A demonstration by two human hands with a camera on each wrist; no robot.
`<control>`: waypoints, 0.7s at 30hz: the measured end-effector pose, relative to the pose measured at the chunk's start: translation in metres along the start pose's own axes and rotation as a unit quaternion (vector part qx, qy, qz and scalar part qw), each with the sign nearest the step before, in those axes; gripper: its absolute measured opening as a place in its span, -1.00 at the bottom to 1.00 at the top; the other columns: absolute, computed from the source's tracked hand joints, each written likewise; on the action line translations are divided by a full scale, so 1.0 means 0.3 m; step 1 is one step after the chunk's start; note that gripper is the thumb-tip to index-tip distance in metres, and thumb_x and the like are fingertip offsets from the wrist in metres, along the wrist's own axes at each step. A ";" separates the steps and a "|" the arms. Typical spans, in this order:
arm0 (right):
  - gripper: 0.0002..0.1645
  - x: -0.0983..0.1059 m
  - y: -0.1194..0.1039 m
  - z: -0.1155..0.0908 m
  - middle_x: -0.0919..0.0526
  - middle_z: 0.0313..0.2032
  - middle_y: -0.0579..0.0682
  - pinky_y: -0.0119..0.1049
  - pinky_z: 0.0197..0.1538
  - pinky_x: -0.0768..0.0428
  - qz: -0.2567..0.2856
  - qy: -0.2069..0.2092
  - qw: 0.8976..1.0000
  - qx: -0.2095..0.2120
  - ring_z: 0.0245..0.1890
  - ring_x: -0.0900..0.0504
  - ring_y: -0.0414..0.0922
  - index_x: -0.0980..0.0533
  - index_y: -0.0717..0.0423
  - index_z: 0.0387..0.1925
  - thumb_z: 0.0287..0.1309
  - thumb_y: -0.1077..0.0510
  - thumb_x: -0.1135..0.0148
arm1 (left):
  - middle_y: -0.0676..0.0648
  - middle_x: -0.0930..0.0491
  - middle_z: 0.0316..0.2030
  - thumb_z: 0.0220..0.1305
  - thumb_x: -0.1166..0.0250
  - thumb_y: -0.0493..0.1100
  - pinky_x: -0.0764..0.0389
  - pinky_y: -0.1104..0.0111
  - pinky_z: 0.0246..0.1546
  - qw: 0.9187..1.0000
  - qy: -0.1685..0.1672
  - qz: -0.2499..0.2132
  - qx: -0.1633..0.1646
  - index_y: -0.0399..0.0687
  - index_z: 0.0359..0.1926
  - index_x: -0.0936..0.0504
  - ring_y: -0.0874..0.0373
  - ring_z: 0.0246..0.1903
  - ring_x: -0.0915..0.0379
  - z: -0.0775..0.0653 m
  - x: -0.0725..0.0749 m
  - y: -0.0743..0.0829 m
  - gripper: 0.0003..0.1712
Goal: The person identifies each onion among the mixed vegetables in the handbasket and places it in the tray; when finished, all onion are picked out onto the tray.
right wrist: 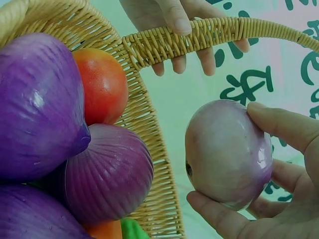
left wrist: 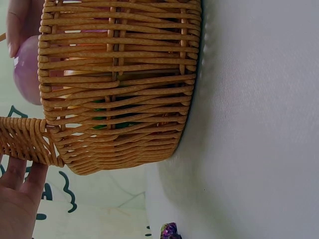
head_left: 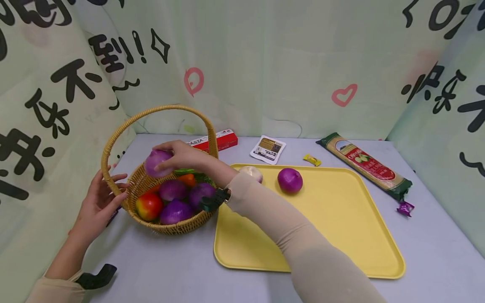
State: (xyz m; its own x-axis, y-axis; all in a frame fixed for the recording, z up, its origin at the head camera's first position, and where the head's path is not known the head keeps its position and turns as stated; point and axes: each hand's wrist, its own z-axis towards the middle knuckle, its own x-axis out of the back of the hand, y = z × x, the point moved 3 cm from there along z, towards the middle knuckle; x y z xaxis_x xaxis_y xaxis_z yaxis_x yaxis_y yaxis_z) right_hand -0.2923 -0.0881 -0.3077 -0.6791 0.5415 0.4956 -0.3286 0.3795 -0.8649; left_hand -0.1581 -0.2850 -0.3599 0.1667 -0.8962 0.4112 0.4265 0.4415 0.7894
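Observation:
My right hand (head_left: 183, 158) holds a pale purple onion (right wrist: 227, 154) between thumb and fingers, above the left part of a wicker basket (head_left: 174, 227). My left hand (head_left: 99, 202) grips the left base of the basket's arched handle (right wrist: 194, 37), thumb on one side and fingers on the other. Inside the basket lie several purple onions (head_left: 176, 211), a red-yellow tomato (head_left: 149, 206) and something orange (head_left: 187, 180) with green beside it. Part of the contents is hidden by my right wrist. The basket stands upright on the table.
A yellow tray (head_left: 326, 227) carries a purple onion (head_left: 289, 180) and a whitish bulb (head_left: 251, 172), partly behind my sleeve. Behind are a red pasta box (head_left: 227, 141), a white packet (head_left: 268, 149) and a yellow candy (head_left: 312, 160). A noodle pack (head_left: 365, 164) and a purple candy (head_left: 405, 208) lie right.

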 end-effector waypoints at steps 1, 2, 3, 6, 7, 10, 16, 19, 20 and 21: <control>-0.25 0.001 0.000 -0.004 -0.50 0.13 -0.01 -0.49 -0.08 -0.55 -0.001 0.000 1.000 0.001 -0.04 -0.51 -0.20 -0.33 -0.03 0.30 0.06 0.03 -0.34 | 0.32 -0.42 0.11 0.18 -0.12 -0.54 -0.47 0.74 -0.08 1.000 0.000 0.000 0.000 0.05 0.46 0.04 0.46 -0.03 -0.49 0.000 0.000 0.000 -0.08; -0.25 0.003 0.000 -0.007 -0.50 0.14 0.00 -0.49 -0.07 -0.55 -0.002 0.000 1.000 0.004 -0.03 -0.51 -0.20 -0.33 -0.03 0.30 0.06 0.03 -0.34 | 0.32 -0.42 0.11 0.18 -0.13 -0.54 -0.47 0.74 -0.08 1.000 0.000 0.002 -0.001 0.05 0.46 0.04 0.46 -0.02 -0.49 0.000 0.000 0.000 -0.08; -0.26 0.004 -0.001 -0.011 -0.50 0.14 0.00 -0.48 -0.06 -0.55 -0.001 0.000 1.000 0.006 -0.02 -0.51 -0.20 -0.33 -0.03 0.30 0.07 0.03 -0.34 | 0.32 -0.42 0.12 0.18 -0.13 -0.54 -0.47 0.74 -0.08 1.000 0.000 0.003 -0.001 0.05 0.46 0.05 0.46 -0.02 -0.49 0.000 0.000 0.000 -0.07; -0.27 0.011 -0.004 -0.026 -0.49 0.15 0.00 -0.46 -0.04 -0.55 -0.006 -0.002 1.000 0.013 0.00 -0.50 -0.19 -0.34 -0.04 0.30 0.07 0.04 -0.34 | 0.32 -0.42 0.11 0.18 -0.12 -0.54 -0.47 0.74 -0.08 1.000 -0.001 0.005 -0.002 0.05 0.46 0.05 0.46 -0.02 -0.49 0.000 0.000 0.001 -0.07; -0.28 0.013 -0.005 -0.031 -0.49 0.16 0.00 -0.46 -0.02 -0.55 -0.003 -0.003 1.000 0.016 0.01 -0.50 -0.19 -0.34 -0.04 0.29 0.07 0.05 -0.34 | 0.32 -0.41 0.11 0.18 -0.12 -0.54 -0.47 0.74 -0.09 1.000 -0.001 0.005 -0.002 0.05 0.46 0.05 0.46 -0.02 -0.49 0.000 -0.001 0.001 -0.07; -0.29 0.022 -0.010 -0.050 -0.47 0.18 -0.01 -0.46 -0.01 -0.54 -0.001 -0.006 1.000 0.024 0.03 -0.49 -0.18 -0.35 -0.05 0.28 0.07 0.06 -0.33 | 0.33 -0.41 0.11 0.18 -0.12 -0.54 -0.48 0.74 -0.10 1.000 -0.001 0.007 -0.002 0.05 0.46 0.05 0.47 -0.02 -0.49 0.001 -0.002 0.003 -0.07; -0.25 0.036 -0.010 -0.087 -0.41 0.23 0.00 -0.43 0.01 -0.57 0.017 -0.016 0.999 0.036 0.06 -0.49 -0.16 -0.29 -0.03 0.32 0.08 0.12 -0.32 | 0.34 -0.41 0.11 0.18 -0.11 -0.55 -0.47 0.74 -0.09 1.000 -0.003 0.002 -0.004 0.05 0.46 0.06 0.46 -0.03 -0.49 0.001 -0.001 0.007 -0.07; -0.25 0.042 -0.006 -0.100 -0.43 0.21 0.00 -0.43 0.01 -0.57 0.014 -0.020 0.998 0.052 0.06 -0.48 -0.17 -0.29 0.00 0.33 0.09 0.13 -0.31 | 0.33 -0.41 0.11 0.18 -0.11 -0.55 -0.47 0.74 -0.08 1.000 -0.003 -0.001 -0.005 0.04 0.46 0.05 0.46 -0.02 -0.49 0.001 -0.001 0.008 -0.07; -0.25 0.044 -0.003 -0.105 -0.43 0.21 0.00 -0.44 0.01 -0.57 0.014 -0.020 0.998 0.054 0.06 -0.47 -0.18 -0.29 0.00 0.33 0.08 0.12 -0.31 | 0.33 -0.41 0.11 0.18 -0.11 -0.55 -0.47 0.74 -0.08 1.000 -0.003 -0.002 -0.005 0.04 0.46 0.05 0.46 -0.02 -0.49 0.001 -0.001 0.008 -0.07; -0.25 0.046 -0.002 -0.110 -0.43 0.20 -0.01 -0.43 0.00 -0.57 0.013 -0.020 0.998 0.058 0.06 -0.47 -0.18 -0.30 0.00 0.32 0.08 0.12 -0.31 | 0.33 -0.41 0.11 0.18 -0.11 -0.55 -0.47 0.74 -0.08 1.000 -0.003 -0.002 -0.005 0.04 0.46 0.05 0.45 -0.02 -0.49 0.001 -0.001 0.008 -0.07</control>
State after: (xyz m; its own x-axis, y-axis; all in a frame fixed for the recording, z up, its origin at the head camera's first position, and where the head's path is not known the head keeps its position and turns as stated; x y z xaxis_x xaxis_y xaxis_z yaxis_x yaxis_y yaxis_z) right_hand -0.2798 -0.0560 -0.2978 -0.7130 0.5196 0.4708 -0.3824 0.2747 -0.8822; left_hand -0.1573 -0.2836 -0.3579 0.1597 -0.8981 0.4098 0.4354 0.4366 0.7873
